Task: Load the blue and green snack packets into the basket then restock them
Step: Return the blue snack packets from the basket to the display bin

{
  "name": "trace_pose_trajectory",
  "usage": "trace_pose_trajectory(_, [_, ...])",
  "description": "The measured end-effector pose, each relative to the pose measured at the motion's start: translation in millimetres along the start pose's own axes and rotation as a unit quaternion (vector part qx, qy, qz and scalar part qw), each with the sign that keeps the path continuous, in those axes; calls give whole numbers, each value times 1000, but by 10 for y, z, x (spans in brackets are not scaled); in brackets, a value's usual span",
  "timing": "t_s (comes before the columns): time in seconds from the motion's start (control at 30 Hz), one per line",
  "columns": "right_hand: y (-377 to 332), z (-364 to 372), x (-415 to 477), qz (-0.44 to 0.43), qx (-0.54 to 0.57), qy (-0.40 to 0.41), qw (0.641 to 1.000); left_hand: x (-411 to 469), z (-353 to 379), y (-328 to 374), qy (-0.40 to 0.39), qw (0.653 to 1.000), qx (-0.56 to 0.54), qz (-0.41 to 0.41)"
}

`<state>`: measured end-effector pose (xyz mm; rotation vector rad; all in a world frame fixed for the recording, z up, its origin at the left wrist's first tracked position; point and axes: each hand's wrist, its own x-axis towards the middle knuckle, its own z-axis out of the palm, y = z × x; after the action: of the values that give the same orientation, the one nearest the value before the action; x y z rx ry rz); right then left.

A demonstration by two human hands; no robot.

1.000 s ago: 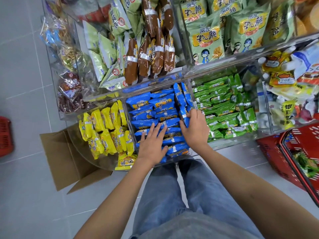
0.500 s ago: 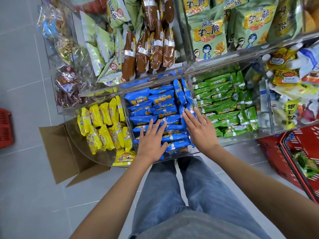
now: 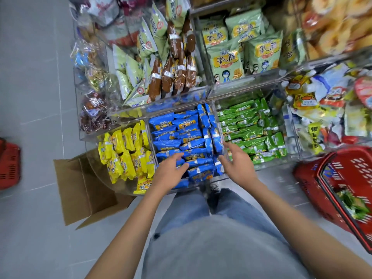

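Blue snack packets [image 3: 181, 135] fill the middle clear bin of the low shelf, some lying flat and a few standing on edge at the bin's right side. Green snack packets [image 3: 247, 127] fill the bin to the right. My left hand [image 3: 171, 172] hovers over the front of the blue bin, fingers spread, holding nothing. At the divider between the blue and green bins is my right hand [image 3: 237, 164], fingers apart and empty. A red basket [image 3: 322, 188] stands on the floor at the right, with a few green packets [image 3: 350, 204] inside.
Yellow packets [image 3: 124, 152] fill the bin left of the blue one. An open cardboard box [image 3: 80, 190] lies on the floor beneath them. A second red basket [image 3: 9, 166] sits at the far left edge. Upper shelves hold larger green and brown bags.
Both hands have lifted off the blue packets and drawn back toward me, fingers loosening. The right hand has shifted right to the divider. The view has tilted upward slightly.
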<state>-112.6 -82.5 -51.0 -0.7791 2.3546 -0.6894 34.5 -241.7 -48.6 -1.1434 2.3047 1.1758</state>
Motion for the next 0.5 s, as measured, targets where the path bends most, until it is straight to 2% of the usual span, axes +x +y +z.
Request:
trace_pose_trajectory(0.1, [-44,-27,-283,93,151,17,984,-156,4,-169,-25,998,-58,-15])
trace_pose_trajectory(0.17, [-79,5,-481,144,208,40,967,-251,11,-289,-49,996,-74,-29])
trace_pose_trajectory(0.3, [-58,168,-1006,216,281,111,928,-346,59,-370,-109,994,-15,-18])
trace_pose_trajectory(0.5, [246,394,-1954,341,416,254,804,-199,488,328,-257,956,87,112])
